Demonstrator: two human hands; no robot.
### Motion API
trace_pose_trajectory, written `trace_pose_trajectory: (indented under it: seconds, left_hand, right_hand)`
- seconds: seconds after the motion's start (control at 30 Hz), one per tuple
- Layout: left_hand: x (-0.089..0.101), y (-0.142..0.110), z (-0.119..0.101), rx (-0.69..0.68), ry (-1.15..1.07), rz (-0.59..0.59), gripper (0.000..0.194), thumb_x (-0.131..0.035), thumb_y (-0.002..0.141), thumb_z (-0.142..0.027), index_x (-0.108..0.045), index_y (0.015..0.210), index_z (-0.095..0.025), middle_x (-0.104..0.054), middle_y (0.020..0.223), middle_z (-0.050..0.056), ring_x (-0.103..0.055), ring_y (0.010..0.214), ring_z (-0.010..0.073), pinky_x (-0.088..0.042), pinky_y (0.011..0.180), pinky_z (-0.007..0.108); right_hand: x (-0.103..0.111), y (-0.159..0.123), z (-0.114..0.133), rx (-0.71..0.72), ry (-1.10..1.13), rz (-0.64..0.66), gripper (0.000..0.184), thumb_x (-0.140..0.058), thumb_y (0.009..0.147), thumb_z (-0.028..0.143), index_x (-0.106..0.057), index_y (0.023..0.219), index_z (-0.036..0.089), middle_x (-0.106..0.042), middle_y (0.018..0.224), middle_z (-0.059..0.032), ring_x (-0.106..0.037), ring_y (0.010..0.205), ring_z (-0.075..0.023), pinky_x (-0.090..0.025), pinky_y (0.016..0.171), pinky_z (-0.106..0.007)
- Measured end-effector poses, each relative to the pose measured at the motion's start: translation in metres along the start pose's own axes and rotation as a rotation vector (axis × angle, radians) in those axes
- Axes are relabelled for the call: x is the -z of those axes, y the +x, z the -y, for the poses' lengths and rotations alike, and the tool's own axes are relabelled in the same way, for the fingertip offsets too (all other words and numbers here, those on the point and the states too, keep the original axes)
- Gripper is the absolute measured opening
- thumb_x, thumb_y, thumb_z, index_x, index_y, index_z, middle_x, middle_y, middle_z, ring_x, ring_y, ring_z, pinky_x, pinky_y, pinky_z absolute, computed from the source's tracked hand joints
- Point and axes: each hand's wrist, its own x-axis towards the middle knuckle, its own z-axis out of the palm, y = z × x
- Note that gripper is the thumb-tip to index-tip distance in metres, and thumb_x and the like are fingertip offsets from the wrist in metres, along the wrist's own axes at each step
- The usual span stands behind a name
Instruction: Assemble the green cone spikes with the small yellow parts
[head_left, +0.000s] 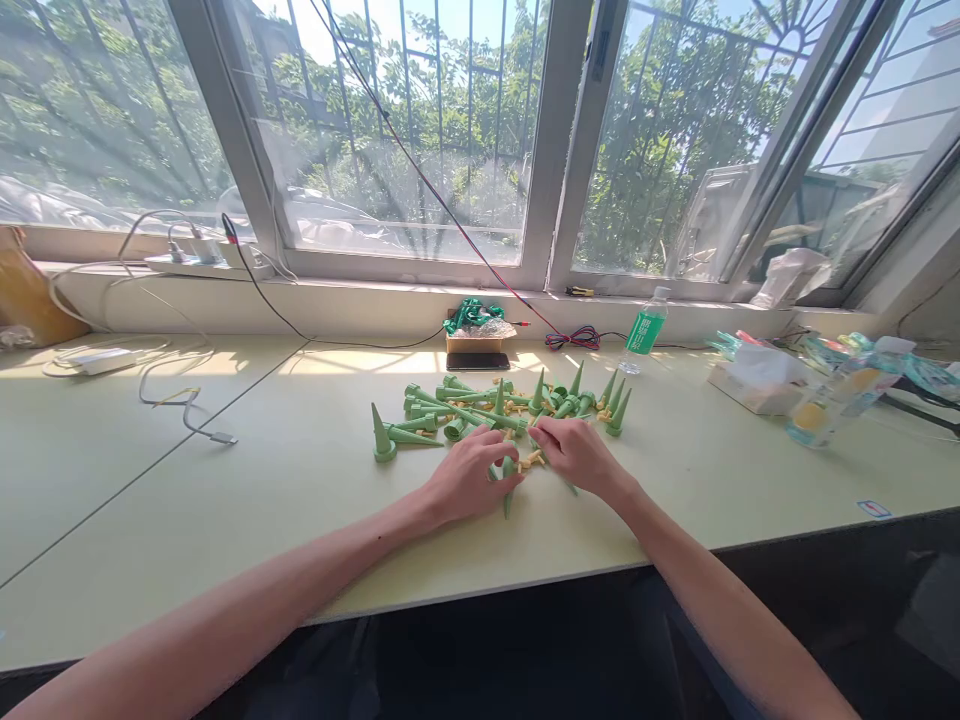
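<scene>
Green plastic spikes with round collars, the kind used for plant watering, lie in a loose heap (469, 395) on the table, and several stand upright. Small yellowish plastic pieces (531, 461) are scattered among them. My left hand (472, 475) is at the near side of the heap, its fingers curled around a green spike (508, 492) whose tip points towards me. Close by on the right, my right hand (581, 452) has its fingers pinched together; what they hold is hidden. One spike (384, 436) stands upright at the heap's left end.
Behind the heap are a small box (475, 345) with green stuff and a dark phone (478, 362). A green-labelled bottle (645, 332) stands behind right. Tissue box (754, 380) and larger bottle (844, 395) are further right; a cable (184, 405) lies left.
</scene>
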Motion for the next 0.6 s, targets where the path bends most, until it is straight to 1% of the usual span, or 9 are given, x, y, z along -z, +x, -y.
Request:
trace_pose_trajectory:
  seconds: [0.1, 0.2, 0.27, 0.4, 0.5, 0.57, 0.6]
  left_hand:
    - [-0.002, 0.0, 0.004, 0.017, -0.001, 0.003, 0.009, -0.069, 0.083, -0.03, -0.07, 0.082, -0.021, -0.06, 0.073, 0.003, -0.053, 0.079, 0.0208, -0.046, 0.069, 0.032]
    - [-0.003, 0.001, 0.006, 0.029, -0.006, -0.011, 0.013, -0.067, 0.085, -0.033, -0.07, 0.081, -0.021, -0.06, 0.072, 0.004, -0.053, 0.079, 0.0212, -0.046, 0.069, 0.033]
    - [-0.004, 0.001, 0.007, 0.026, -0.015, -0.022, 0.014, -0.065, 0.086, -0.033, -0.069, 0.08, -0.021, -0.06, 0.073, 0.004, -0.053, 0.079, 0.0211, -0.046, 0.069, 0.033]
    - [-0.006, 0.0, 0.005, 0.039, -0.023, -0.023, 0.016, -0.063, 0.087, -0.033, -0.068, 0.079, -0.02, -0.061, 0.074, 0.004, -0.054, 0.08, 0.0216, -0.047, 0.07, 0.033]
    - [-0.005, 0.0, 0.004, 0.049, -0.026, -0.019, 0.015, -0.062, 0.087, -0.033, -0.068, 0.082, -0.02, -0.061, 0.075, 0.004, -0.055, 0.081, 0.0218, -0.048, 0.07, 0.034]
    - [-0.004, -0.001, 0.004, 0.049, -0.03, -0.018, 0.014, -0.061, 0.088, -0.032, -0.068, 0.087, -0.02, -0.061, 0.076, 0.004, -0.055, 0.081, 0.0214, -0.049, 0.071, 0.034]
    - [-0.004, -0.001, 0.004, 0.047, -0.033, -0.022, 0.014, -0.061, 0.089, -0.031, -0.068, 0.088, -0.019, -0.061, 0.076, 0.004, -0.055, 0.08, 0.0209, -0.049, 0.071, 0.034]
  right_hand:
    - [0.009, 0.0, -0.003, -0.031, 0.044, -0.044, 0.036, -0.039, 0.1, 0.035, -0.044, 0.067, 0.02, -0.045, 0.056, 0.0026, -0.038, 0.051, -0.0119, -0.024, 0.053, -0.024]
    - [0.023, 0.001, -0.009, -0.085, 0.087, -0.107, 0.036, -0.038, 0.1, 0.037, -0.048, 0.07, 0.021, -0.046, 0.054, 0.0028, -0.037, 0.049, -0.0118, -0.027, 0.052, -0.024]
    - [0.034, 0.001, -0.015, -0.113, 0.111, -0.136, 0.032, -0.039, 0.099, 0.037, -0.052, 0.074, 0.02, -0.049, 0.055, 0.0025, -0.04, 0.049, -0.0119, -0.031, 0.052, -0.024]
    - [0.05, 0.001, -0.033, -0.15, 0.097, -0.131, 0.022, -0.042, 0.097, 0.03, -0.06, 0.089, 0.02, -0.062, 0.067, -0.0004, -0.049, 0.051, -0.0124, -0.038, 0.057, -0.024]
    - [0.048, 0.003, -0.048, -0.171, 0.049, -0.12, 0.022, -0.045, 0.092, 0.022, -0.063, 0.103, 0.019, -0.068, 0.078, -0.0033, -0.057, 0.059, -0.0145, -0.042, 0.062, -0.026]
    - [0.04, 0.004, -0.055, -0.152, 0.027, -0.109, 0.023, -0.047, 0.091, 0.02, -0.065, 0.105, 0.019, -0.069, 0.086, -0.0061, -0.06, 0.066, -0.0161, -0.044, 0.066, -0.027]
    - [0.035, 0.005, -0.057, -0.134, 0.026, -0.08, 0.023, -0.048, 0.09, 0.019, -0.065, 0.106, 0.018, -0.07, 0.09, -0.0072, -0.06, 0.069, -0.0165, -0.045, 0.068, -0.028]
